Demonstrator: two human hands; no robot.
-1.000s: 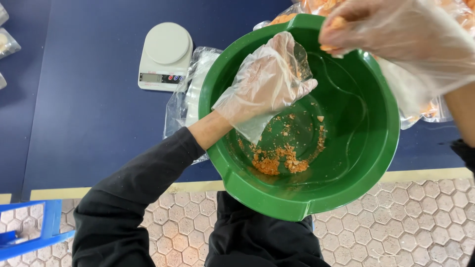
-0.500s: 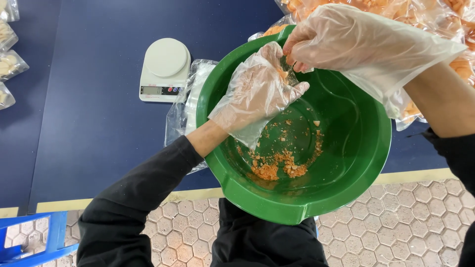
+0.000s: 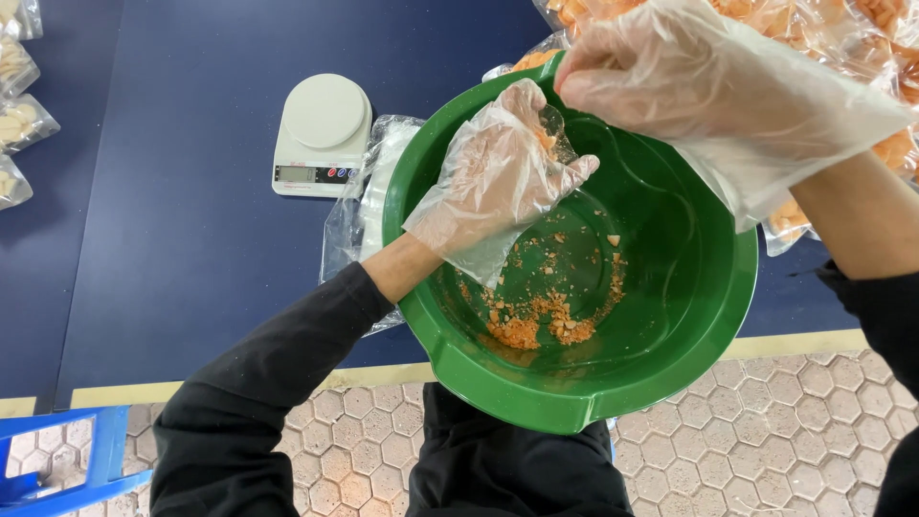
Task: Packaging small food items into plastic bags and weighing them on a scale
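Since there is only the head view, I go by that: my left hand (image 3: 498,172) is inside the green basin (image 3: 670,325), palm up and cupped half open in its loose clear glove, with a small bit of orange crumb lying near the fingertips. My right hand (image 3: 670,77), also gloved, hovers just above and beyond it at the basin's far rim, fingers bunched together into a loose fist; whether anything is pinched inside I cannot tell, since the glove folds hide the fingertips. The basin rests tilted toward me, partly over the edge of the dark blue tabletop (image 3: 191,239), and its floor holds a scatter of orange crumbs (image 3: 541,321) heaped mostly on the near side.

Left of the basin lies a crumpled clear plastic bag (image 3: 369,182), touching the rim, and beyond it a small white kitchen scale (image 3: 321,134) stands apart on the tabletop. Bags of orange chips (image 3: 862,48) pile up at the far right, just behind my right hand. A few small packets of pale chips (image 3: 19,115) sit at the far left edge.

By my reckoning I am at the stage of gathering the last broken bits into my left palm. What comes next calls for keeping that palm level and cupped, so nothing slides off, and for a light pinch with my right hand.
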